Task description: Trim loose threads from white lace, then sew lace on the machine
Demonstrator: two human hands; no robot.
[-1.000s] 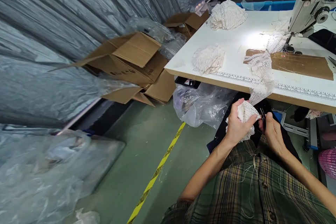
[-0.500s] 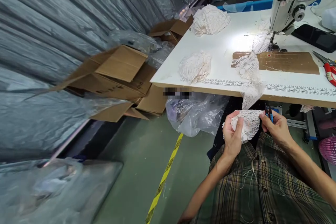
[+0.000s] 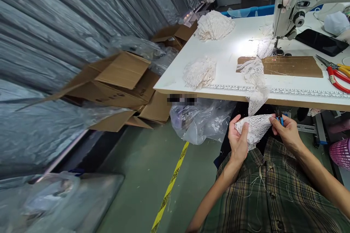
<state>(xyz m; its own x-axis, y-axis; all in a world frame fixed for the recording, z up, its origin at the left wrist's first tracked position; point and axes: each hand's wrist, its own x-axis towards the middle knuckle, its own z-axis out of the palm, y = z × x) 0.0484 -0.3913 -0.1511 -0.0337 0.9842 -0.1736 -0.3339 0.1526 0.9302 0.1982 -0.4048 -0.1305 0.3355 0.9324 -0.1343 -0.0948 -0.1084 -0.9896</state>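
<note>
I record the white openwork lace piece (image 3: 258, 125) just off the white table's (image 3: 224, 62) near edge, long axis crosswise; left hand (image 3: 237, 142) pinches its broad end, right hand (image 3: 288, 131) its tapered tip, also gripping blue-handled snips (image 3: 281, 120).

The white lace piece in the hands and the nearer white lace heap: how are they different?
The white lace piece spreads between the left hand and right hand; the nearer white lace heap is bunched. The piece is held; the heap rests on the white table. Both are holey.
</note>
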